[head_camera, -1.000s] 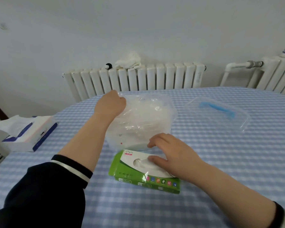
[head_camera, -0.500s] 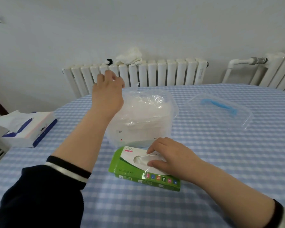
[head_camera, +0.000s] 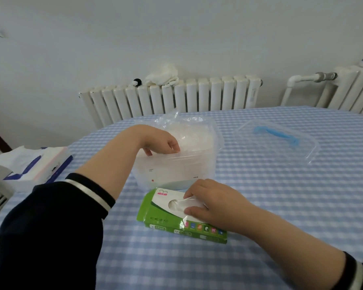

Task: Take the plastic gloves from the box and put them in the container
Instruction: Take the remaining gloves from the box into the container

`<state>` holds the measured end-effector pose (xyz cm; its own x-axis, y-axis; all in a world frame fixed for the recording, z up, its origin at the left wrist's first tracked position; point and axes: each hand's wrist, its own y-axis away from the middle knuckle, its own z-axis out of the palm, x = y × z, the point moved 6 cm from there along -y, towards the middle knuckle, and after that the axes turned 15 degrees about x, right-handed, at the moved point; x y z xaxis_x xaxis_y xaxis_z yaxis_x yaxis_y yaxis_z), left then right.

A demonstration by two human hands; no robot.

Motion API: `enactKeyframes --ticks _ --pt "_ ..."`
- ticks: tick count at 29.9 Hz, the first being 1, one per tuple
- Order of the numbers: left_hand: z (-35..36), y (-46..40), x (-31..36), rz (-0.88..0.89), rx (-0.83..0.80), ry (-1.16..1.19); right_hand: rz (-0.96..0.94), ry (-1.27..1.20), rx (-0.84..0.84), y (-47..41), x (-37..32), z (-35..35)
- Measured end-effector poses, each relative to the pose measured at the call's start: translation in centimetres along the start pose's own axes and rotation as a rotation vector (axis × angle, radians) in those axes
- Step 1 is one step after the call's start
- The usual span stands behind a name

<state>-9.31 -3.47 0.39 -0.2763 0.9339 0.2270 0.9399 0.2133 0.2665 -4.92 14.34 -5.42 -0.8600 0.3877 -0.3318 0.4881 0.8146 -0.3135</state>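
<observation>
Pinching a glove [head_camera: 181,203] from the box [head_camera: 168,218] with my right hand [head_camera: 214,204]; left hand [head_camera: 161,141] presses curled fingers into the container [head_camera: 176,170], hold unclear. Overfull pile may spill.

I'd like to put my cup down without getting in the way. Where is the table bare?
Bare tablecloth lies right of the glove box, in front of the clear lid. Another patch lies between the tissue pack and the container, though the left arm crosses it. It is crowded in the middle, where both hands work at container and box.

My left hand [head_camera: 161,141] is pressing gloves [head_camera: 189,137] into the container [head_camera: 176,170]; my right hand [head_camera: 214,204] is pinching a glove at the box [head_camera: 155,214].
</observation>
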Motion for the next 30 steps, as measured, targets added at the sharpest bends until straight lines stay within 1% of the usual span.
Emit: enactKeyframes --ticks 4,6,7,10,15,16,18,20,21,22,23,30 --pt "-4.1 1.2 0.7 0.043 0.191 0.021 0.0 -0.007 0.004 -0.1 0.2 0.0" --pt "-5.2 1.6 0.6 0.033 0.222 -0.019 -0.003 -0.008 -0.002 -0.1 0.3 0.1" --pt "-5.2 1.5 0.6 0.032 0.225 -0.085 -0.004 -0.008 -0.004 -0.1 0.3 0.1" --pt "-3.3 -0.1 0.7 0.052 0.166 -0.305 -0.01 -0.008 -0.002 -0.1 0.2 0.1" --pt "0.8 -3.4 -0.4 0.048 0.009 -0.342 -0.022 -0.012 0.017 0.0 0.2 0.2" --pt "1.5 -3.6 -0.4 0.018 -0.007 -0.338 -0.023 -0.011 0.021 0.0 0.3 0.3" --pt "2.7 -4.0 -0.4 0.056 -0.012 -0.452 -0.025 -0.012 0.027 -0.1 0.4 0.4" --pt "3.4 -4.2 -0.2 0.11 -0.052 -0.552 -0.03 -0.017 0.035 -0.1 0.4 0.4" --pt "3.6 -4.3 -0.2 0.105 -0.069 -0.53 -0.03 -0.018 0.039 -0.1 0.5 0.5" --pt "3.5 -4.2 -0.2 0.056 -0.091 -0.449 -0.032 -0.015 0.04 -0.2 0.5 0.5" --pt "3.3 -4.1 -0.1 0.056 -0.098 -0.405 -0.033 -0.015 0.042 -0.1 0.5 0.6" --pt "-2.0 -1.5 1.9 0.09 -0.036 -0.155 -0.028 -0.027 0.051 -0.1 0.5 0.5"
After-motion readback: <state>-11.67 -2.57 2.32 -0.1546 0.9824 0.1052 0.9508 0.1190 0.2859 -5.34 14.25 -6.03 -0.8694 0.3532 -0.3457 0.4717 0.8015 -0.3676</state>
